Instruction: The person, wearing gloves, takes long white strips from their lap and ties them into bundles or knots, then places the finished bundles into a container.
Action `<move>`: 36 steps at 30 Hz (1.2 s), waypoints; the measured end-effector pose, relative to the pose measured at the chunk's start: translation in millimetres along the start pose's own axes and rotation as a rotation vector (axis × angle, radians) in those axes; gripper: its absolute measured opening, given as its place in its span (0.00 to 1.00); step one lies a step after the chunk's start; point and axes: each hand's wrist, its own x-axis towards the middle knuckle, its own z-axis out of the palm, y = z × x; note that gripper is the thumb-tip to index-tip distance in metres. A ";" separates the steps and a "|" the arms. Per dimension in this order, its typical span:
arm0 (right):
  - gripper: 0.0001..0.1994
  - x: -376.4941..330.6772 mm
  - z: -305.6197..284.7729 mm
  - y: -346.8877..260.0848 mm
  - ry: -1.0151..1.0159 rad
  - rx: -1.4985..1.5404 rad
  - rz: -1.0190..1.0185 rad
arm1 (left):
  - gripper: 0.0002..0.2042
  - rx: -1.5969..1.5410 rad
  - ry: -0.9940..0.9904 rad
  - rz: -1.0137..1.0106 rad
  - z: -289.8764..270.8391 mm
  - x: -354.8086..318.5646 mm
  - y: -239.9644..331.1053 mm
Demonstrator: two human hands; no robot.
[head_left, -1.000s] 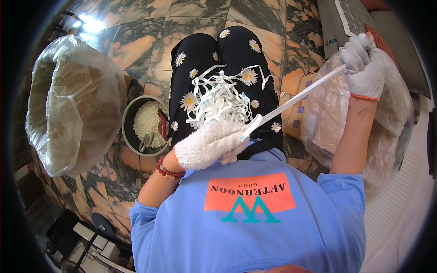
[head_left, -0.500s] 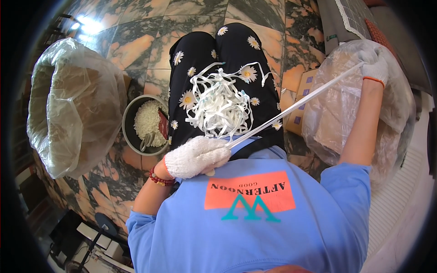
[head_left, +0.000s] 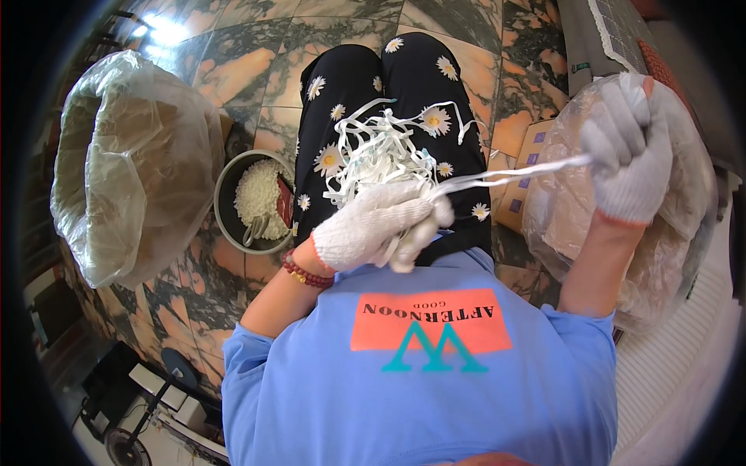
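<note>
A tangled heap of thin white straps lies on my lap, over black trousers with a daisy print. Both hands wear white knitted gloves. My left hand is closed in front of my waist, just below the heap, gripping white straps. From it a pair of straps runs to the right, slightly slack. My right hand, raised at the right over a plastic-lined box, is closed in a fist on the other end of these straps.
On the left stands a container lined with clear plastic. Beside my leg is a round pot of small white pieces, with scissors handles and a red packet inside. Another plastic-lined box stands at right, near a grey sofa. The floor is marble-patterned tile.
My right hand has come lower and nearer, and the straps, taut before, have loosened. My left hand has shifted up and right, onto the heap's near edge. The whole view has shifted a little.
</note>
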 end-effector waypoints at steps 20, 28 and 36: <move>0.04 -47.3 63.4 -10.8 -0.220 -1.076 -0.377 | 0.41 -0.572 0.026 -0.067 -11.4 33.7 -43.5; 0.11 -58.0 9.9 118.4 -0.582 -1.987 -0.014 | 0.39 -0.557 -0.008 0.014 -9.8 31.6 -46.3; 0.03 -53.2 -0.6 127.5 -0.325 -1.855 -0.086 | 0.31 -0.169 0.176 0.105 -6.2 31.3 -40.3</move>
